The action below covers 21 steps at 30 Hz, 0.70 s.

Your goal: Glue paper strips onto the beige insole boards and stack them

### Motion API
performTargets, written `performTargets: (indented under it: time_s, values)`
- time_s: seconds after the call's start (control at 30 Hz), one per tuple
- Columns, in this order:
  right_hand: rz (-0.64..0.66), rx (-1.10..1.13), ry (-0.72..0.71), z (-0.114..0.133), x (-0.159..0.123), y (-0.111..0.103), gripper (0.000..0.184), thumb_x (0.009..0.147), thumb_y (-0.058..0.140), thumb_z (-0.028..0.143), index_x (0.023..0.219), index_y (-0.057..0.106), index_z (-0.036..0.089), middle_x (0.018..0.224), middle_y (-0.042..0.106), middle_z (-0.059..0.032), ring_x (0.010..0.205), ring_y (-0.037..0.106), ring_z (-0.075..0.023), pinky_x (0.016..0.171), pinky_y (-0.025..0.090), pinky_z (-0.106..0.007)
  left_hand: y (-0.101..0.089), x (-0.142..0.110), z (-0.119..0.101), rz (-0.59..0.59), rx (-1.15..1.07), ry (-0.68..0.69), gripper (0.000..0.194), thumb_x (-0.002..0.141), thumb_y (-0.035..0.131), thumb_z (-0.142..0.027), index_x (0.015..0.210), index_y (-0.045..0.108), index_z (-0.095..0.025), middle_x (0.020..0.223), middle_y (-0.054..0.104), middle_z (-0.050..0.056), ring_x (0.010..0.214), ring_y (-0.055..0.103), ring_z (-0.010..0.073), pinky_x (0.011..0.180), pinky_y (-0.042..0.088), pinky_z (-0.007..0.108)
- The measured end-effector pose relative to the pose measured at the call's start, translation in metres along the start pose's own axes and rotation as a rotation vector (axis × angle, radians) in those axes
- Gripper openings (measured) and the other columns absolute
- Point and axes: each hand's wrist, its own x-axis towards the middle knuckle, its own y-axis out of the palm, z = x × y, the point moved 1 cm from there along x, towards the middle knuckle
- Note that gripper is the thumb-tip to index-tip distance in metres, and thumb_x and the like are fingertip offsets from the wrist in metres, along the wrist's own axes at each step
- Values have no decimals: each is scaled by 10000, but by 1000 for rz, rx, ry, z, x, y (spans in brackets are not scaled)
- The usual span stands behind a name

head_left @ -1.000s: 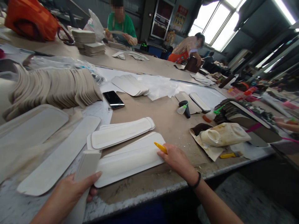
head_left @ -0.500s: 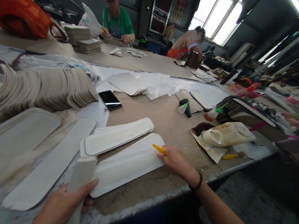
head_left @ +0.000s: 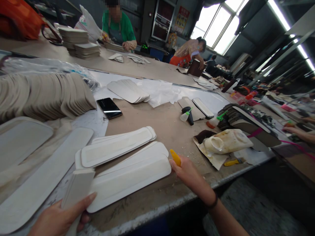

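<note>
My left hand [head_left: 65, 213] is closed around a small stack of narrow pale strips [head_left: 80, 183], with the thumb on the near side touching or just over the left end of a long white panel [head_left: 130, 183]. My right hand [head_left: 188, 172] grips a yellow-handled tool [head_left: 175, 157]; its working end is hidden by the fingers. This hand is just off the panel's rounded right end. Behind the front panel, more white panels [head_left: 118, 146] overlap in a fanned pile. Farther left lies a long pale panel [head_left: 46, 177].
A black phone [head_left: 109, 108] lies beyond the panels, beside a long row of stacked pale pieces [head_left: 44, 95]. To the right are a stained plastic jug [head_left: 227, 141], a yellow-handled brush [head_left: 232, 162] and small squeeze bottles [head_left: 185, 114]. Co-workers [head_left: 120, 29] work across the table.
My right hand has moved off the panel's right end, and the yellow handle is tipped more upright. My left hand keeps its hold on the strips. The camera view has turned somewhat right.
</note>
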Motion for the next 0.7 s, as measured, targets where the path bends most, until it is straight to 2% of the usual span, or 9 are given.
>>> performTargets:
  time_s: [0.1,0.17,0.27,0.37,0.5,0.6,0.7]
  values:
    - [96,308,45,-1,0,4,287,853,436,383,638,474,197,513,500,28,444,488,-121,473,364,-230,-1,-4,-4,56,-63,7,363,432,772,-498,458,528,-231,355,556,-18,396,485,184,471,388,296]
    - [138,447,72,0,-1,5,307,810,492,437,622,472,196,475,437,56,415,420,-97,431,319,-212,-2,-10,-8,78,-126,37,365,448,786,-485,497,549,-212,375,565,-17,401,479,166,463,386,277]
    - [193,539,99,1,-7,5,403,714,601,542,579,446,196,465,383,69,421,341,-75,399,245,-202,-7,-22,-13,121,-236,108,391,495,787,-497,572,567,-184,431,584,-12,433,477,135,459,386,239]
    - [242,624,131,4,-14,4,473,657,653,608,571,444,192,452,341,77,418,292,-65,390,209,-200,-15,-31,-16,187,-388,89,400,506,812,-455,659,591,-159,472,578,-19,449,481,115,430,383,210]
    - [331,901,136,17,-23,9,441,643,720,570,682,533,172,502,382,71,432,301,-55,396,238,-175,-28,-36,-9,243,-653,56,399,488,859,-326,752,634,-128,577,605,-19,458,485,83,413,409,183]
    - [377,1099,160,33,-26,16,407,649,759,510,712,550,166,529,395,69,431,293,-35,393,248,-145,-36,-38,3,280,-818,39,358,495,866,-265,734,648,-112,593,597,-16,455,485,70,404,423,172]
    - [411,1161,158,57,-21,21,412,620,797,480,693,542,165,513,397,76,412,299,-26,388,271,-140,-47,-41,8,233,-897,1,356,479,875,-229,719,642,-106,611,601,-3,472,508,81,394,431,171]
